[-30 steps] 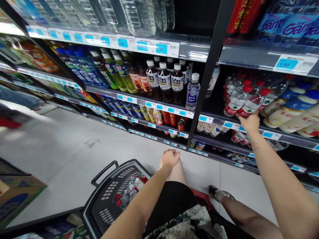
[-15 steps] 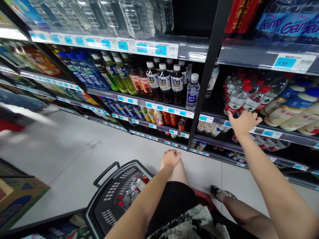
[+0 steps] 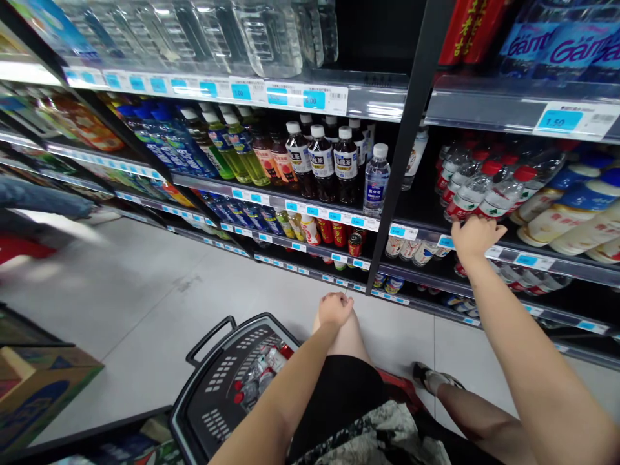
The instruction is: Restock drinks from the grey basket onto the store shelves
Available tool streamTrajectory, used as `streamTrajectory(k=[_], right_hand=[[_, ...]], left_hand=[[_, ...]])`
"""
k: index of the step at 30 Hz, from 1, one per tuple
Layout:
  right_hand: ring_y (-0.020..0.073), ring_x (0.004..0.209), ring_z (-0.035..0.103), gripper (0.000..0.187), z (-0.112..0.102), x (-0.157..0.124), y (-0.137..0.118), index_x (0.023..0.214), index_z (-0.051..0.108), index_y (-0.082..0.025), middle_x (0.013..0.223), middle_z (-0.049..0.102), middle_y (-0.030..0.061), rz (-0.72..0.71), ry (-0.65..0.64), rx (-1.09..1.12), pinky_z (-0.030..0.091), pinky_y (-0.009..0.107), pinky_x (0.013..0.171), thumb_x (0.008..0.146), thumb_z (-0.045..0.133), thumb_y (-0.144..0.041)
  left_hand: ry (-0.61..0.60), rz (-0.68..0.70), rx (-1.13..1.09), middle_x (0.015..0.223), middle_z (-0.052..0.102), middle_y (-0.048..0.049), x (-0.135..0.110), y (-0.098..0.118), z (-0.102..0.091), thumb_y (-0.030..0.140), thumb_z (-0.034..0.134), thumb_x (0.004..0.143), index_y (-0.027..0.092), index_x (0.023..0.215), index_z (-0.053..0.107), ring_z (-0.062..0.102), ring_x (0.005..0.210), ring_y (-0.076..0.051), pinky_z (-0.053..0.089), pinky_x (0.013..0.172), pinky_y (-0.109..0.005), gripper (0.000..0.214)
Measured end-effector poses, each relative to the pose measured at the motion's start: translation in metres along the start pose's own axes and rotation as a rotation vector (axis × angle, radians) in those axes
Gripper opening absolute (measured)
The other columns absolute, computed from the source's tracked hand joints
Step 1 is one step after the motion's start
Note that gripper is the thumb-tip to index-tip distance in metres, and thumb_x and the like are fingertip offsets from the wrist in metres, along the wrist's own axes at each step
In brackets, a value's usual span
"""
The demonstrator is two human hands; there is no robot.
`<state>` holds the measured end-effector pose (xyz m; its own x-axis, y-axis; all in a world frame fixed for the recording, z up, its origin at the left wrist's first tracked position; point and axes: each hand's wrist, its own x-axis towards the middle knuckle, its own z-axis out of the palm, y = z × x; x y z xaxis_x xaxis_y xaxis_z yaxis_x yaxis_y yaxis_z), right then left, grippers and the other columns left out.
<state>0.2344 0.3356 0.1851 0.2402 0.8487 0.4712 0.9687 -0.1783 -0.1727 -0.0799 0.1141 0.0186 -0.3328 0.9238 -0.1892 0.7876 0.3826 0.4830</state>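
Red-capped water bottles (image 3: 477, 190) lie on their sides at frame right, clear ribbed plastic w/ red labels. Our right hand (image 3: 475, 237) rests at the shelf edge (image 3: 523, 258) just below them, fingers spread, gripping nothing; none lifted yet. Left hand (image 3: 335, 309), center, sits curled in a loose fist on our knee. Black perforated basket (image 3: 217, 381), lower center, already holds a few similar bottles.

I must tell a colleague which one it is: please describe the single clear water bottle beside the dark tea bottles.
Find the black shelf post. Just left of it stands the clear water bottle, alone at the row's right end, beside the dark tea bottles. Its contents are colourless; its label is blue.
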Motion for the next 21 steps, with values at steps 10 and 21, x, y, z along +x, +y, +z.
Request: streamTrajectory(k=[10, 21], right_hand=[[0.0439, 0.124, 0.049, 0.069, 0.002, -0.003, 0.024, 0.132, 0.056, -0.002, 0.131, 0.056, 0.0297, 0.176, 0.180, 0.271, 0.041, 0.054, 0.103, 0.082, 0.063, -0.049], [0.0446, 0.106, 0.062, 0.079, 0.018, 0.020, 0.065, 0.146, 0.048, -0.004, 0.116, 0.065, 0.0275, 0.109, 0.060, 0.185, 0.051, 0.054, 0.088, 0.087, 0.060, -0.055]], left_hand=[[0.004, 0.002, 0.029, 0.101, 0.078, -0.0090, 0.001, 0.002, 0.002, 0.037, 0.056, 0.093, 0.020, 0.089, 0.077, 0.068, 0.110, -0.028, 0.042, 0.107, -0.042, 0.027], [0.002, -0.001, 0.043, 0.103, 0.078, -0.0099, 0.002, 0.003, 0.001, 0.037, 0.058, 0.093, 0.020, 0.091, 0.077, 0.067, 0.113, -0.029, 0.041, 0.108, -0.042, 0.025]])
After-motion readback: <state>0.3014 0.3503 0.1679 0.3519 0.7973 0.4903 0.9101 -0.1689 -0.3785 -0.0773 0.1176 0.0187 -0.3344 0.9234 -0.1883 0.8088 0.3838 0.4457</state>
